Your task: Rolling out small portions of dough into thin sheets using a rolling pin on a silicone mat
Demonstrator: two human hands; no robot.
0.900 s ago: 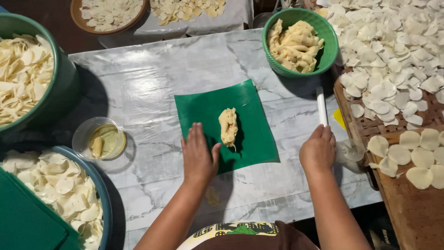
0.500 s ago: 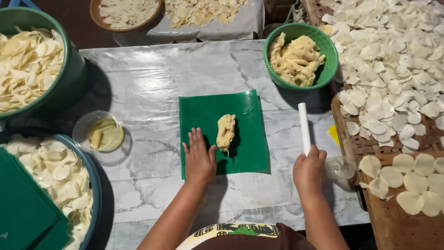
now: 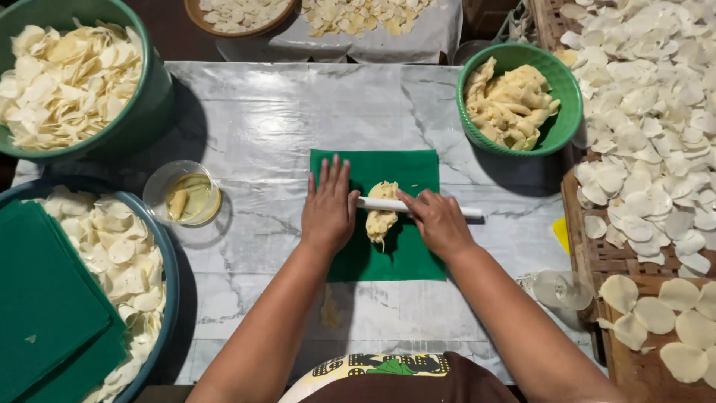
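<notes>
A green square sheet [image 3: 406, 254] lies on the marble-patterned table [image 3: 261, 127], with a strip of pale yellow dough [image 3: 379, 222] on its middle. A thin white roller [image 3: 466, 213] lies across the top of the dough. My left hand [image 3: 328, 209] rests flat on the sheet's left side, touching the roller's left end. My right hand [image 3: 440, 222] presses on the roller just right of the dough, fingers over it.
A green bowl of dough [image 3: 548, 75] stands at the back right. Round white discs cover a wooden rack [image 3: 597, 261] on the right. Two large bowls of chips [image 3: 145, 104] [image 3: 160, 254] sit left, one holding green sheets [image 3: 45, 298]. A small cup of oil [image 3: 186, 195] is near.
My right hand carried the white roller from the table's right side onto the dough. My left hand stayed on the green sheet and slid slightly toward the roller's end.
</notes>
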